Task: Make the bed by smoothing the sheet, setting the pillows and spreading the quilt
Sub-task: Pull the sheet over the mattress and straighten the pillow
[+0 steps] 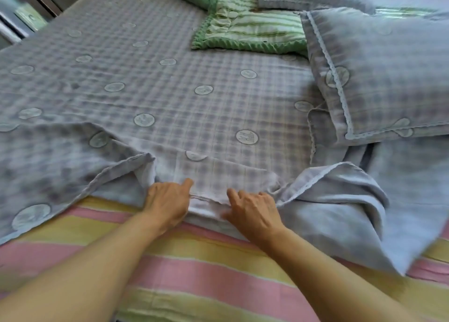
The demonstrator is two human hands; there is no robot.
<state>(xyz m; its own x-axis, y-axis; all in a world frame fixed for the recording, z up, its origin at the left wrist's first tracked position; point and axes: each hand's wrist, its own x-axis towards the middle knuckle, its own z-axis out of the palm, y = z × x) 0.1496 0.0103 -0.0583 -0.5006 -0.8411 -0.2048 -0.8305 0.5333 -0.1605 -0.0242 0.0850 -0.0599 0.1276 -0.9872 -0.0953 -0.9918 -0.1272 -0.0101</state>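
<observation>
1. Nearest the camera lies a striped mattress cover (194,280) in pink and yellow bands, bare below both hands.
2. The left hand (167,203) and right hand (255,212) each pinch the near hem of the checked sheet (170,98), fingers curled on the cloth, close together.
3. To do this step well, the person would likely pull the hem evenly toward the bed's edge, then move the grip outward to flatten the folded-back flaps on either side.
4. Counted: two checked pillows (388,78) beyond and right of the grip, one green quilt (243,27) far beyond it, one sheet.
</observation>
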